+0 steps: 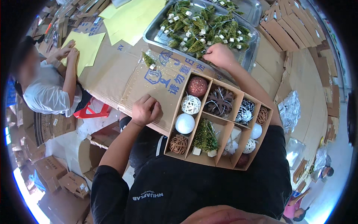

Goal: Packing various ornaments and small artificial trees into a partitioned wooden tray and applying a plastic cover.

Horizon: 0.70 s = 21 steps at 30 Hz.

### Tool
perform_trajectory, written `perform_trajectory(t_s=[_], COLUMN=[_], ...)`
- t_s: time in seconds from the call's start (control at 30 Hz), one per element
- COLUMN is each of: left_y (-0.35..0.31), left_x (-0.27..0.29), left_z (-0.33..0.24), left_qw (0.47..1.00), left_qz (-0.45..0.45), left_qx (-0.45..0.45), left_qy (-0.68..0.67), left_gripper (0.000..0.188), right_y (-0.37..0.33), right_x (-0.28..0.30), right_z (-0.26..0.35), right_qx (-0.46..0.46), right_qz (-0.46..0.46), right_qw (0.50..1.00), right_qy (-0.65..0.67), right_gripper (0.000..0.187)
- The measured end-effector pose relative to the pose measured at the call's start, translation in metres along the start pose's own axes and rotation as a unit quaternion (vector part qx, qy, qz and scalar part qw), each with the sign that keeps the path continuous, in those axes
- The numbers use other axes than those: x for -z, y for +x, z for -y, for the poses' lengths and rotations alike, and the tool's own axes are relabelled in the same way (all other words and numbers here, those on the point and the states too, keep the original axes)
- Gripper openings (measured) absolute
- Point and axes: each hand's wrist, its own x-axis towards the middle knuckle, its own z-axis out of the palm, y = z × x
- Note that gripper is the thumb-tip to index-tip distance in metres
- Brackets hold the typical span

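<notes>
My right hand [220, 55] reaches to the near rim of a metal tray [149, 34], its fingertips pinched on a mini Christmas tree at the heap's edge. Many such green trees [209, 31] with pale block bases lie in the tray. Loosely curled, my left hand [146, 110] rests by the table's near edge with nothing visible in it. A divided cardboard box [222, 131] sits tilted against my body, under my right forearm. Its compartments hold green trees [206, 135], a brown snowflake ornament [220, 101], a glittery red-brown ball [197, 86], a white ball [185, 123] and woven balls [191, 104].
A single mini tree [148, 60] lies on the cardboard-covered table [112, 80]. Yellow sheets [128, 20] are at the far left, where a co-worker [52, 86] handles another. Stacked cardboard pieces [291, 26] stand at the far right, with crumpled silvery wrap [289, 111] nearer.
</notes>
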Motion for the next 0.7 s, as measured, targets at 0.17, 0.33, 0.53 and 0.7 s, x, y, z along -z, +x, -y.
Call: perform_trajectory(t_s=[0.17, 0.33, 0.53, 0.7], left_y=[-0.003, -0.002, 0.001, 0.0], left_x=[0.003, 0.0, 0.003, 0.004], left_z=[-0.001, 0.001, -0.007, -0.006], left_qw=[1.0, 1.0, 1.0, 0.979], left_qz=[-0.005, 0.004, -0.012, -0.055], left_qx=[-0.002, -0.005, -0.002, 0.075], left_qy=[-0.004, 0.015, 0.02, -0.182], left_gripper=[0.007, 0.009, 0.012, 0.014], right_y=[-0.003, -0.014, -0.076, -0.141], right_x=[-0.004, 0.058, 0.157, 0.199], right_z=[0.007, -0.006, 0.031, 0.083], right_qx=[-0.005, -0.015, 0.093, 0.168], right_qz=[-0.007, 0.051, -0.061, -0.109], right_qw=[0.999, 0.968, 0.97, 0.95], right_qy=[0.035, 0.244, 0.214, 0.24], right_gripper=[0.028, 0.024, 0.021, 0.017])
